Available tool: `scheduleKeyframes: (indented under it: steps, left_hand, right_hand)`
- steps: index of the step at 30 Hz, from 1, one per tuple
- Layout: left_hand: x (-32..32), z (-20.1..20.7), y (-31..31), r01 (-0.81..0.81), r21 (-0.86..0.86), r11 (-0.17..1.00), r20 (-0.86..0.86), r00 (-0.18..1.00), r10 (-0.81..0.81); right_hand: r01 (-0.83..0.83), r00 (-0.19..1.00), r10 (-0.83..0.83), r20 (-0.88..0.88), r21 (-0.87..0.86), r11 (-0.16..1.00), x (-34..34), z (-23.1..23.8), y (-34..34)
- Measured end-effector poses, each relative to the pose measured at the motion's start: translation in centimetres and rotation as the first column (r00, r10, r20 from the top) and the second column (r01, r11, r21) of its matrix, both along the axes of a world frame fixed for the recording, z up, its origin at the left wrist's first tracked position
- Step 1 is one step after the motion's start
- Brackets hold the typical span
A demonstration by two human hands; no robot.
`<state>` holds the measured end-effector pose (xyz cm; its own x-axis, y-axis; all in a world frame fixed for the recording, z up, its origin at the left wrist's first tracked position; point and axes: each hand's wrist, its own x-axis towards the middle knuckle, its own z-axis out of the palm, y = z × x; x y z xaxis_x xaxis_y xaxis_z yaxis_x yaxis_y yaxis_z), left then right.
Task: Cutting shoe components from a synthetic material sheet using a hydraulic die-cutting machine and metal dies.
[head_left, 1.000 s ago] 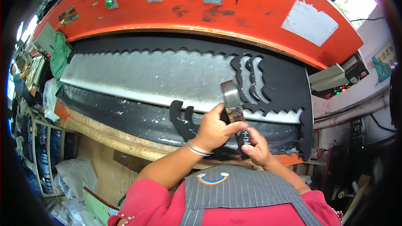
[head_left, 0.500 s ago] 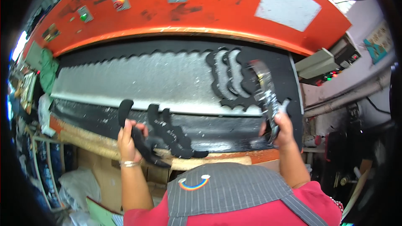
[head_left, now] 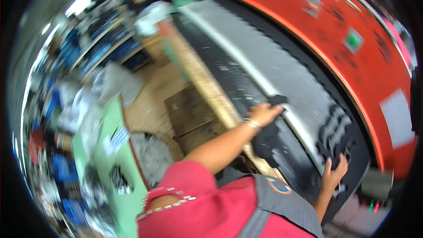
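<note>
My left hand [head_left: 263,114] is closed on a black wavy-edged foam piece [head_left: 277,100], held over the near edge of a long grey metal plate. More black cut pieces [head_left: 265,143] hang or lie just below that hand; blur hides where one ends and another begins. My right hand [head_left: 335,175] rests with thumb and fingers apart over the near right end of the black sheet [head_left: 359,152]. Beyond its fingertips is a thin curved outline [head_left: 351,143], probably the cutting die, though smeared. Several wavy cut-outs [head_left: 333,125] show in the sheet there.
The grey plate [head_left: 264,59] stretches away to the far left under a red-orange machine beam [head_left: 304,22] with buttons. A wooden edge [head_left: 205,81] borders the bed. To the left stand a green table [head_left: 103,150], cardboard [head_left: 187,108], plastic bags [head_left: 116,83] and loaded shelves [head_left: 105,46].
The view has swung to the left. My right hand has let go of the metal cutting die. My left hand still holds black foam, now over the plate's edge.
</note>
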<state>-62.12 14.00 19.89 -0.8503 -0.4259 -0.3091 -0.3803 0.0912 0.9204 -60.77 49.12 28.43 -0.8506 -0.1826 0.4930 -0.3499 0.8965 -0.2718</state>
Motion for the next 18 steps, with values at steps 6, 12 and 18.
scheduleKeyframes:
  steps: [6, 12, 18]
  left_hand:
    - [0.1, 2.7, 2.8, -0.021, -0.366, 0.930, 0.082, 0.995, 0.055]
    - [0.5, 2.3, 3.3, -0.134, -0.233, 0.963, -0.065, 0.990, 0.122]
    - [0.7, 1.0, 3.5, -0.179, 0.080, 0.981, -0.339, 0.920, 0.196]
  right_hand:
    - [-0.177, 0.600, 0.592, 0.538, -0.632, 0.754, -1.5, -6.2, -6.8]
    - [0.092, 0.362, 0.667, 0.651, -0.737, 0.669, -4.9, -8.1, -13.8]
    - [0.037, 0.190, 0.833, 0.520, -0.851, 0.523, -6.6, -8.8, -16.3]
